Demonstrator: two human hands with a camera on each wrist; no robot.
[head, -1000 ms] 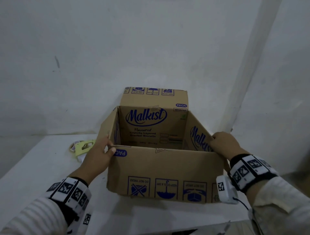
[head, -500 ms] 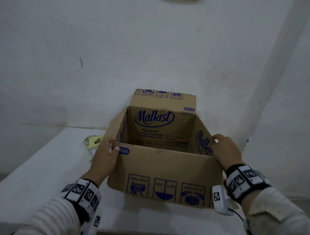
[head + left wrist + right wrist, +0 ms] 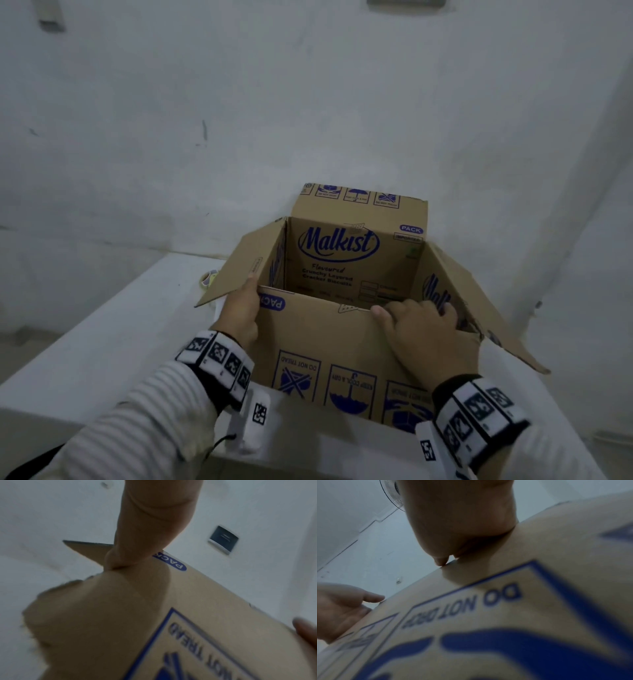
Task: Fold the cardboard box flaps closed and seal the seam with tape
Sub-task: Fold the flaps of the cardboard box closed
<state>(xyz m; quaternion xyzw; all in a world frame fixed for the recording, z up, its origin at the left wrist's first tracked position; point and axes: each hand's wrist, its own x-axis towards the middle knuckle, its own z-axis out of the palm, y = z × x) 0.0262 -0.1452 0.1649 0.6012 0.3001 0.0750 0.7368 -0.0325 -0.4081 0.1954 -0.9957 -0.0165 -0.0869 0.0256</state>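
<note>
A brown Malkist cardboard box (image 3: 342,346) stands open on the white table (image 3: 102,359). The far flap (image 3: 359,205) is upright, and the left flap (image 3: 236,270) and right flap (image 3: 486,308) splay outward. My left hand (image 3: 239,308) holds the near flap (image 3: 188,615) at its left corner, thumb (image 3: 145,527) pressed on the outer face by the PACK label. My right hand (image 3: 418,322) grips the near flap's top edge, with its fingers curled over into the box. The right wrist view shows that palm (image 3: 462,520) against the flap (image 3: 539,574). A tape roll (image 3: 209,278) peeks out behind the left flap.
The box sits close to the white wall (image 3: 308,120) at the back right corner of the table. Bare tabletop stretches to the left and along the front edge. A dark wall plate (image 3: 223,539) shows high on the wall in the left wrist view.
My right hand left the right flap and moved to the near flap's top edge. The right flap dropped outward, and the left flap spread further out. My left hand stayed at the left corner.
</note>
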